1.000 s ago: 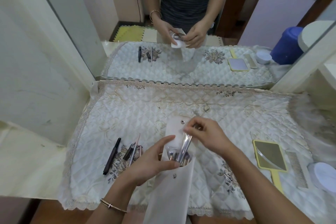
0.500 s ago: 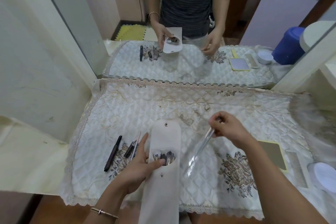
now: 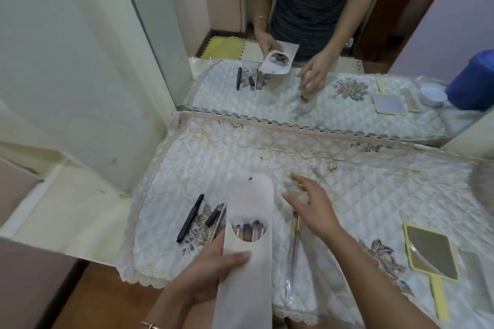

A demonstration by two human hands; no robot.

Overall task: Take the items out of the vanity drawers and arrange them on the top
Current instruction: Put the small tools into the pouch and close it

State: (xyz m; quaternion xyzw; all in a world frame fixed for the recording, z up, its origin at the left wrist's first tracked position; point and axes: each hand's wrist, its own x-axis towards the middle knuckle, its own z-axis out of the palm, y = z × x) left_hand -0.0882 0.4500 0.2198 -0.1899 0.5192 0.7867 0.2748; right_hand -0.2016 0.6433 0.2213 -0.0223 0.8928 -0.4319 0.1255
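Quilted cover [image 3: 347,181] spans the vanity top. My left hand [image 3: 211,267] grips the white brush pouch [image 3: 247,262], flap up, brushes showing in its mouth. My right hand [image 3: 312,205] is spread, holding nothing, above the wrapped brush [image 3: 292,246] lying just right of the pouch. Black pen [image 3: 190,218] lies left.

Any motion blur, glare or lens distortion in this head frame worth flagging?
Head view: the right hand is smeared by motion blur, the left hand and white pouch softer but readable; wide-angle bending curves the mirror frame edges; the yellow hand mirror shows only dull reflection, no harsh glare; lighting flat.
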